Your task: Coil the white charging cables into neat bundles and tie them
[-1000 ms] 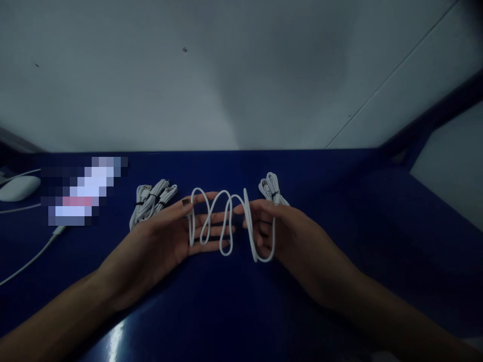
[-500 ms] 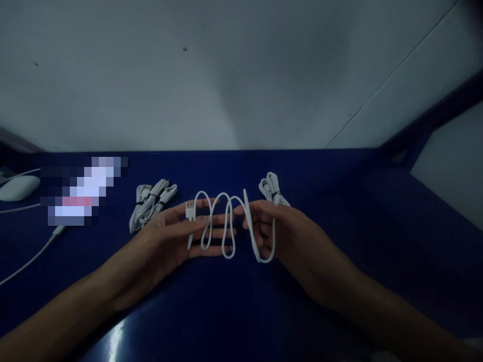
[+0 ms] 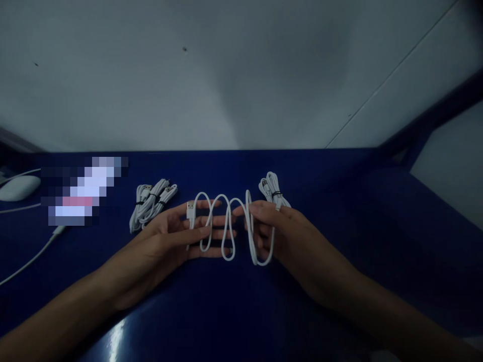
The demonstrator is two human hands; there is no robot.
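Note:
A white USB cable hangs in loose, wavy loops between my two hands. My left hand has its fingers stretched under the loops, and its thumb lies over the cable near the USB plug. On the other side my right hand pinches the cable between thumb and forefinger, its other fingers curled behind a loop. Just beyond my left hand lie bundled white cables with black ties. Another tied white cable bundle lies right behind my right hand, which partly covers it.
At the left on the blue table lies a blurred-out bright device with a white cord running from it. A white mouse-like object is at the far left. Behind the table rises a grey wall.
My right thumb has come forward over the cable, and the loop at that hand has narrowed and turned more upright. My left hand and the bundles stay nearly still.

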